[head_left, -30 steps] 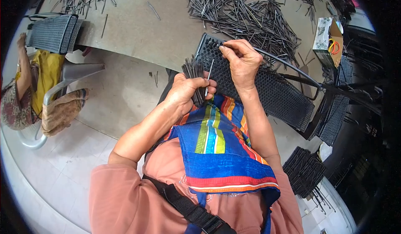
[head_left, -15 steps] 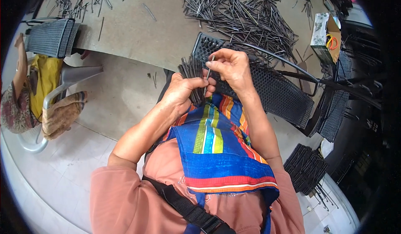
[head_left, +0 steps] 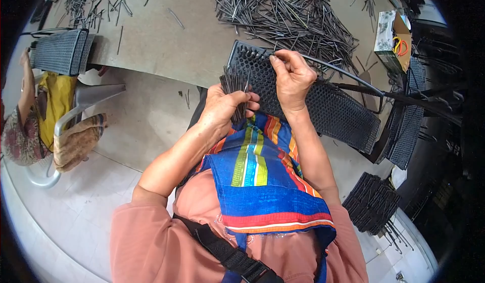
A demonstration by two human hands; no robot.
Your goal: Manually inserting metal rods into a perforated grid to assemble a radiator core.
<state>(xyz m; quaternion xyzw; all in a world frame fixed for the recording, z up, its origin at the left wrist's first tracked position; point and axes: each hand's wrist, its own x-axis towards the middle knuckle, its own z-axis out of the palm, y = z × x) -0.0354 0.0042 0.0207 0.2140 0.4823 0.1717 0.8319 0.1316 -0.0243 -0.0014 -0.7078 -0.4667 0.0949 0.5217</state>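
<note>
A bundle of thin dark rods [head_left: 234, 83] stands upright in my left hand [head_left: 222, 103], whose fingers wrap round it. Just to its right, my right hand [head_left: 294, 81] is closed in a pinch over the far part of a black perforated rack [head_left: 348, 124]. Whatever its fingertips hold is too small to make out. Short dark rod ends [head_left: 247, 52] stick up from several holes at the rack's far left end. The rack slants across in front of me, from the table edge down to the right.
A large heap of dark rods [head_left: 298, 22] lies on the table [head_left: 151, 40] beyond the rack. At the right stands a small box [head_left: 391, 43] with orange-handled scissors. Another perforated rack [head_left: 60, 53] is at the left, near another person's arm [head_left: 25, 86] and a chair.
My right hand has moved away from the bundle, up and to the right, onto the rack. The rod it pinched beside the bundle no longer shows clearly. My left hand keeps the bundle.
</note>
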